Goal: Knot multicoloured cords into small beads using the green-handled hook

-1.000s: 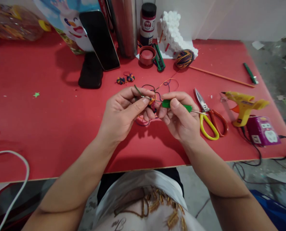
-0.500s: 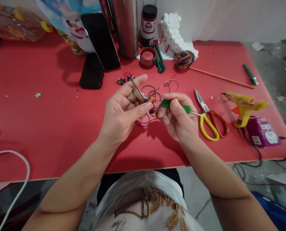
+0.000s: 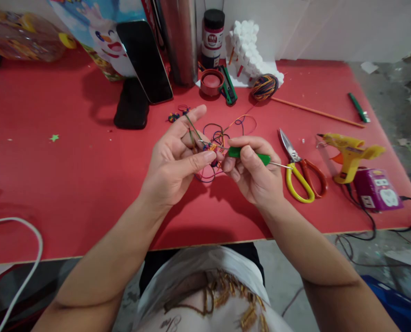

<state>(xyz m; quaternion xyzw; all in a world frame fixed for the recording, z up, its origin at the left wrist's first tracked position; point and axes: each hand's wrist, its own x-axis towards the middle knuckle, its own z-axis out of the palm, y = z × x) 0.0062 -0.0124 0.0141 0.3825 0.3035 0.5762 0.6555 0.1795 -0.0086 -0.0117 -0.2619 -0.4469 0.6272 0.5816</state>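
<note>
My left hand (image 3: pixel 173 161) pinches a small multicoloured crochet piece (image 3: pixel 210 147) between thumb and fingers. A strand of green yarn (image 3: pixel 193 127) runs taut over its raised index finger. My right hand (image 3: pixel 255 168) grips a crochet hook (image 3: pixel 249 155) by its green handle, and the metal shaft reaches left to the crochet piece. Loose loops of yarn (image 3: pixel 240 121) lie on the table behind and under the hands. From them a strand leads back to a multicoloured yarn ball (image 3: pixel 264 87). Small finished-looking yarn pieces (image 3: pixel 173 117) lie beyond my left fingers.
Scissors (image 3: pixel 300 173), a yellow glue gun (image 3: pixel 350 152) and a purple power block (image 3: pixel 378 191) are to the right. A phone (image 3: pixel 145 60) leans at the back left, near a steel flask (image 3: pixel 179 41). A green cutter (image 3: pixel 229 87) and thin orange stick (image 3: pixel 318 112) lie behind.
The hook's tip has moved slightly left, deeper past the crochet piece. Both hands have shifted a little to the left, and the left index finger is slightly lower.
</note>
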